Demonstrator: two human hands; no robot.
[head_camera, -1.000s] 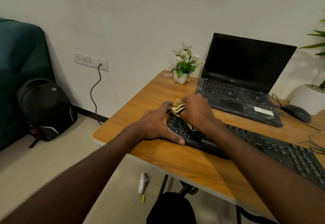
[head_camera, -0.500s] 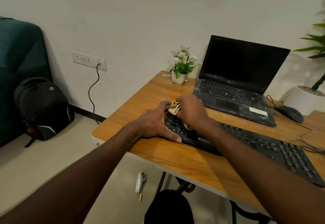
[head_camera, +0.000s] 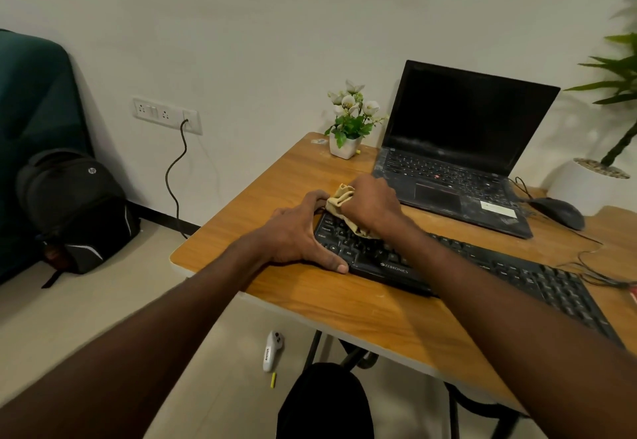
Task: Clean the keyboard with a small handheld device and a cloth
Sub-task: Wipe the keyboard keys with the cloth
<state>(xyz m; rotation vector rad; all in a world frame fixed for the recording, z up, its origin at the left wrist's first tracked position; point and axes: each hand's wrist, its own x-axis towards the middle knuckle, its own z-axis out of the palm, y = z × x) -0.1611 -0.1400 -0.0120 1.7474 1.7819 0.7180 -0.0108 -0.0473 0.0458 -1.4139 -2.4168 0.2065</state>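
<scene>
Since a second ago the hands have barely shifted on the desk. The left hand (head_camera: 296, 231) braces the Zebronics keyboard's (head_camera: 482, 266) left end, fingers spread. The right hand (head_camera: 370, 204) bunches the tan cloth (head_camera: 339, 199) over the leftmost keys; the uncleaned length runs rightward, nearer that hand.

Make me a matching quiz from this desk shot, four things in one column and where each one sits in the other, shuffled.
Things:
1. cloth
2. white handheld device
3. mouse
4. flower pot

Places:
A. on the floor under the table's edge
B. at the table's far corner, left of the laptop
C. bunched in the right hand over the keyboard
D. on the table to the right of the laptop

Pairs: 1-C, 2-A, 3-D, 4-B
</scene>
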